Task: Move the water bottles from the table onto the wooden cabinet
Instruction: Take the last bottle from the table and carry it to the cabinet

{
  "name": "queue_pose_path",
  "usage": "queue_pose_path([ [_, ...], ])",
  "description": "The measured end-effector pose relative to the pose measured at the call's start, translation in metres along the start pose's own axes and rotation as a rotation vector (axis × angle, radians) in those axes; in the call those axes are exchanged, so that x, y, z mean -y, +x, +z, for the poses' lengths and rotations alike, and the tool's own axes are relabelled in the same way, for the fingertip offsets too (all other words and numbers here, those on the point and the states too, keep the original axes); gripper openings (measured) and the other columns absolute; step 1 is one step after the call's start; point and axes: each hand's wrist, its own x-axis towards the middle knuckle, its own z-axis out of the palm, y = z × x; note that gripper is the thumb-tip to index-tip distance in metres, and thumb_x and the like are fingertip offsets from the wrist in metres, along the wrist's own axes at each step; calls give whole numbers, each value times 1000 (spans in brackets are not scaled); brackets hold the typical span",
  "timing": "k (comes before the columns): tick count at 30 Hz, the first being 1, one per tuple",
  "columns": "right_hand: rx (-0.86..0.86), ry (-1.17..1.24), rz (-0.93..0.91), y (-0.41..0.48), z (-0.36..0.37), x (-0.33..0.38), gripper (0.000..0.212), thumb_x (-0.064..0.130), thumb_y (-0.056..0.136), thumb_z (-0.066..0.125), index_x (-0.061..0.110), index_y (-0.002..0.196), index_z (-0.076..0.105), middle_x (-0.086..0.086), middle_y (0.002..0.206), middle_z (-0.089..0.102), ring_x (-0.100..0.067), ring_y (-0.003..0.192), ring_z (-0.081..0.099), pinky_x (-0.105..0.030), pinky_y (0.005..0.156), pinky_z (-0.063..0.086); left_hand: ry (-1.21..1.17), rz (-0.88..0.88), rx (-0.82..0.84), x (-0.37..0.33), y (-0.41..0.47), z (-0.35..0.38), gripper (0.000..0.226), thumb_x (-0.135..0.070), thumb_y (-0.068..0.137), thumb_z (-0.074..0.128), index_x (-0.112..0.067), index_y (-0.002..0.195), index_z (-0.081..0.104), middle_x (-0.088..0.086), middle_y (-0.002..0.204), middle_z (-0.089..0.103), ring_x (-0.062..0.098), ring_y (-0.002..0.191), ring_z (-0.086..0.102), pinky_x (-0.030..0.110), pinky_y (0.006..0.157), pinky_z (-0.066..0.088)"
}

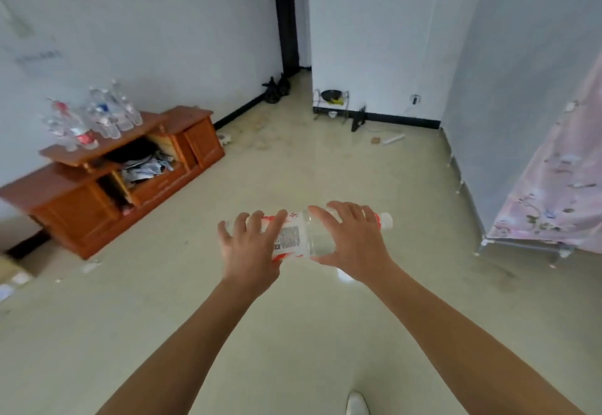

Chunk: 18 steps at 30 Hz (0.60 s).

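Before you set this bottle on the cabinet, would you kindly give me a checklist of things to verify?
1. Grip: left hand and right hand both hold the bottle: ok.
2. The cap is on: ok.
3. Bottle upright for placing: not ok, it lies sideways.
4. Free spot on the wooden cabinet: ok, its right-hand top is bare.
5. The floor towards it is free of big obstacles: ok.
6. The standing bottles are steady: cannot tell, blurred.

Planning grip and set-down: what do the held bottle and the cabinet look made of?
Bottle: likely clear plastic, see-through wall, printed red-and-white label, white cap. Cabinet: wood or veneer, reddish-brown, slight sheen; grain too blurred to tell which.
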Motion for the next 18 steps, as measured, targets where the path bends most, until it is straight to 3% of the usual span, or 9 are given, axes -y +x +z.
queue_pose_path([
  [8,-112,165,-303,214,37,-16,99,61,51,87,33,140,51,-4,127,58,-27,112,57,-47,92,45,155,-273,-100,67,133,-10,98,-47,61,88,-34,143,36,9,131,56,35,123,48,68,99,32],
  [18,-163,285,-527,376,108,29,96,59,61,86,29,144,48,-8,130,56,-29,115,55,-48,94,41,247,-431,-129,169,218,22,99,-42,59,91,-29,143,41,12,132,55,37,123,47,68,98,31],
])
